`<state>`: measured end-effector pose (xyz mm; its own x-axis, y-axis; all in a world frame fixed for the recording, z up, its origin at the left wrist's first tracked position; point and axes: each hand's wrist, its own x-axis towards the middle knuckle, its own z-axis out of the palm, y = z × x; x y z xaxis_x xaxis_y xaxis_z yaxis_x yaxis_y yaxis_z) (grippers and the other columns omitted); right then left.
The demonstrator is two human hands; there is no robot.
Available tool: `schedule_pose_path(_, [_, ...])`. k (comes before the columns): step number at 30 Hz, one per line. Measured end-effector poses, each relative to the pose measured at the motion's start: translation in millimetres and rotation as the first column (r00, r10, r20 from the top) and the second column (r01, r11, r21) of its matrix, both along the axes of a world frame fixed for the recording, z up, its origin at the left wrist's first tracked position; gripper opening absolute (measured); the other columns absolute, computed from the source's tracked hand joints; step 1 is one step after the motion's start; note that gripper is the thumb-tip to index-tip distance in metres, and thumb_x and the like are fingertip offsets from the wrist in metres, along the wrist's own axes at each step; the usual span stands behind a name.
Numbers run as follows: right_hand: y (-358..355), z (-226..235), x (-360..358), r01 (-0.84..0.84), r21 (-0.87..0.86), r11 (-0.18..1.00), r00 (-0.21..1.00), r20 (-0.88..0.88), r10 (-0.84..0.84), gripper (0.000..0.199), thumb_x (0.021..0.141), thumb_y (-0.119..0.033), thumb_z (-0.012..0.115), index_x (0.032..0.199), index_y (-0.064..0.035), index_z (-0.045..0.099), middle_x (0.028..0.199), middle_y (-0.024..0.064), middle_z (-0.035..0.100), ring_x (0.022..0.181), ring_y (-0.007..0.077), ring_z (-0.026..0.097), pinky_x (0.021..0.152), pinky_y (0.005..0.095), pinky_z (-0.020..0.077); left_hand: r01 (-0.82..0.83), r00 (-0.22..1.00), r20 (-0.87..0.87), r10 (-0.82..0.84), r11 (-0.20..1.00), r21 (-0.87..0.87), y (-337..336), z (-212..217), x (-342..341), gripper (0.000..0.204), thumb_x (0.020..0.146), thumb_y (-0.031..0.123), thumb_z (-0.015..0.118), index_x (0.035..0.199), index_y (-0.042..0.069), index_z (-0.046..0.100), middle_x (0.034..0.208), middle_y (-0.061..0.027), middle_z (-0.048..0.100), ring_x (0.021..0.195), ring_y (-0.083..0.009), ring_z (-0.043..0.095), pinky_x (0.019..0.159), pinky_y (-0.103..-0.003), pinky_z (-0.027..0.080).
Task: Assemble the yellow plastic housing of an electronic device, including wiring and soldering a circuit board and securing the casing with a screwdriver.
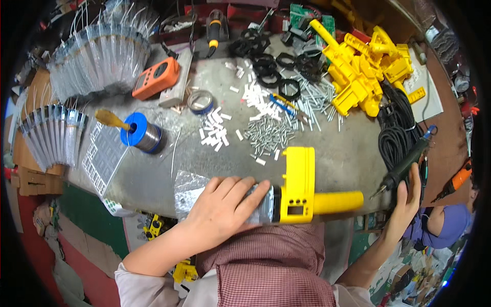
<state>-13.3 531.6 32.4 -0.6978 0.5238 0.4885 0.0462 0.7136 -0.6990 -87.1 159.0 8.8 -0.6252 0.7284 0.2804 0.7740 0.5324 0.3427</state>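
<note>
A yellow plastic device [298,184] with a small display window and a thick yellow handle [337,202] lies at the table's front edge. My left hand [220,210] is closed over its silver, plastic-wrapped body [265,204], with the fingers pointing right toward the yellow housing. At the right edge of the table, my right hand [407,204] grips a black electric screwdriver [401,168], whose bit points down and left. Part of that grip is hidden behind the tool and fingers.
Loose screws [268,134] and short white tubes [215,130] cover mid-table. Yellow housings [358,77] are heaped far right, above coiled black cables [396,135]. On the left are a solder spool [146,135], an orange multimeter [157,78] and fanned plastic-wrapped strips [97,61].
</note>
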Motion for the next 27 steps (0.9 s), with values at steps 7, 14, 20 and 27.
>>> schedule_pose_path(7, [-84, 12, -22, -0.57, 0.061, 0.82, 0.819, 0.121, 0.561, 0.017, 0.084, -0.014, 0.071, 0.078, 0.0014, 0.067, 0.063, 0.0038, 0.064, 0.058, 0.0112, 0.061, 0.057, 0.0252, 0.0465, 0.379, 0.439, 0.844, -0.309, 0.915, 0.137, -17, 37, -66, 0.046, 0.096, 0.038, 0.058, 0.12, -0.001, 0.059, 0.102, -0.0194, 0.067, 0.089, -0.0317, 0.065, 0.08, -0.037, 0.051])
schedule_pose_path(14, [-68, -46, -53, -0.333, -0.348, 0.876, 0.831, 0.331, 0.447, 0.019, 0.088, -0.013, 0.067, 0.077, 0.0021, 0.063, 0.058, -0.0009, 0.053, 0.058, 0.0039, 0.045, 0.054, 0.024, 0.0381, 0.054, 0.536, 0.839, -0.1, 0.995, 0.084, 16, -4, -87, 0.033, 0.101, 0.028, 0.052, 0.108, -0.002, 0.063, 0.095, -0.0147, 0.068, 0.084, -0.0234, 0.064, 0.079, -0.034, 0.049])
schedule_pose_path(20, [-70, -44, -60, -0.306, -0.394, 0.866, 0.803, 0.382, 0.458, 0.02, 0.09, -0.014, 0.067, 0.08, 0.0022, 0.063, 0.059, -0.0013, 0.053, 0.059, 0.003, 0.044, 0.054, 0.0231, 0.0388, -0.308, 0.673, 0.739, -0.017, 0.902, 0.301, -8, 9, -59, 0.019, 0.093, 0.004, 0.053, 0.108, -0.001, 0.064, 0.105, -0.0149, 0.066, 0.092, -0.0276, 0.065, 0.082, -0.038, 0.05])
schedule_pose_path(27, [-76, -24, -85, -0.394, -0.294, 0.871, 0.719, 0.492, 0.492, 0.018, 0.091, -0.012, 0.064, 0.078, 0.0011, 0.063, 0.065, 0.0005, 0.057, 0.063, 0.0037, 0.048, 0.059, 0.0229, 0.0404, -0.085, 0.954, 0.299, 0.019, 0.974, 0.208, 3, 10, -33, 0.039, 0.078, 0.024, 0.075, 0.109, 0.003, 0.065, 0.109, -0.0145, 0.066, 0.095, -0.0335, 0.062, 0.081, -0.04, 0.05])
